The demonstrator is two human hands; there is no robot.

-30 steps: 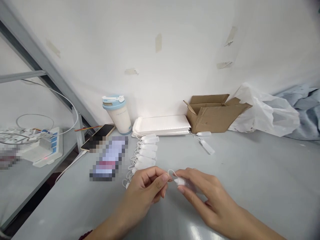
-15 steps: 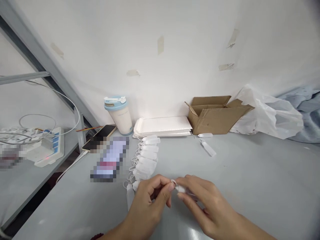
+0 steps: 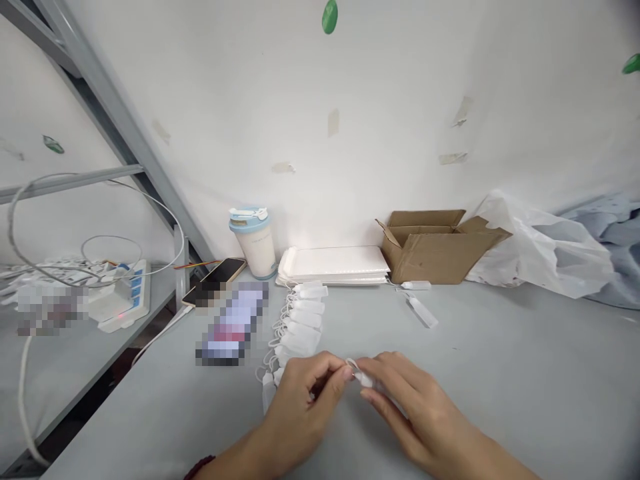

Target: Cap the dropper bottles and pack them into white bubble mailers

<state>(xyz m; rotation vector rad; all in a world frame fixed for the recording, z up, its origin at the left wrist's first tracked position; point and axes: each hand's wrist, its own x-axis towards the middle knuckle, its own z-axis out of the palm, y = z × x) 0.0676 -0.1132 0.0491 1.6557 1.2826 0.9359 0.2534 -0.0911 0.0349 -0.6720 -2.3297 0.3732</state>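
Observation:
Between my two hands is a small white tag [image 3: 365,380] with a thin white loop at its end. My left hand [image 3: 313,407] pinches the loop between thumb and forefinger. The fingers of my right hand [image 3: 415,407] close around the tag's body, which they partly hide. Just left of my left hand, a column of several similar white looped tags [image 3: 301,330] runs away from me, overlapping; its near end is partly covered by that hand. Two more looped tags [image 3: 423,311] lie farther back on the grey table [image 3: 500,360].
Flat white packets [image 3: 335,261] are stacked by the wall beside an open cardboard box [image 3: 435,259]. A cup [image 3: 256,247], a phone [image 3: 215,283] and a pixelated device [image 3: 235,323] stand or lie at left. A power strip [image 3: 135,300] and cables are farther left; a plastic bag [image 3: 545,253] is at right.
The camera view has tilted up a little and shifted left, so the wall shows more and green marks appear. Both hands keep hold of the tag, which is slightly more tilted.

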